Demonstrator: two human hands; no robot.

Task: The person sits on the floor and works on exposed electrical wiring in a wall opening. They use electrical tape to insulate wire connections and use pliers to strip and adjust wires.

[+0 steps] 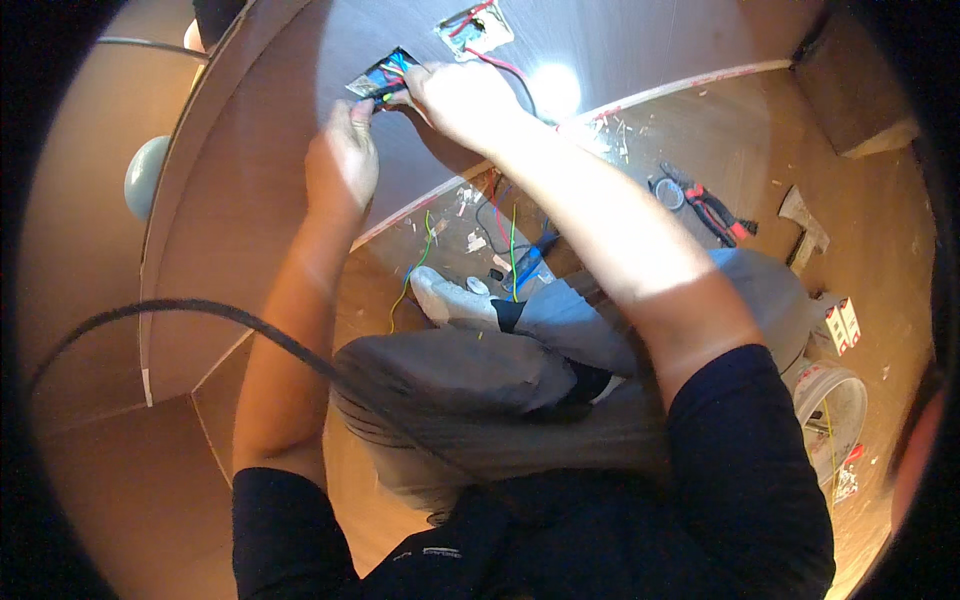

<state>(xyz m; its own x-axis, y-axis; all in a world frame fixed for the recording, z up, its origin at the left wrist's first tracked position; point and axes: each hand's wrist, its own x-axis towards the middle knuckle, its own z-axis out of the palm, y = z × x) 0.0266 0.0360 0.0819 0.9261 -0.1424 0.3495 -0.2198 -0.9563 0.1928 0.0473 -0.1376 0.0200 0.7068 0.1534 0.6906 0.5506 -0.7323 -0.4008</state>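
Both my hands reach up to a grey wall panel point(400, 40). My left hand point(342, 165) pinches the lower edge of a small electrical socket module point(383, 76) with red, blue and green wires in its back. My right hand point(462, 98) grips the same module from the right. Above it, a second socket box point(476, 27) sits in the wall, and a red wire point(505, 66) runs down from it past my right wrist.
Loose green, yellow and blue wires point(512, 250) lie on the wooden floor by my white-socked foot point(452, 300). Red-handled pliers point(715, 210) and a tape roll point(668, 193) lie at right. A white bucket point(835, 405) stands lower right. A black cable point(200, 310) crosses left.
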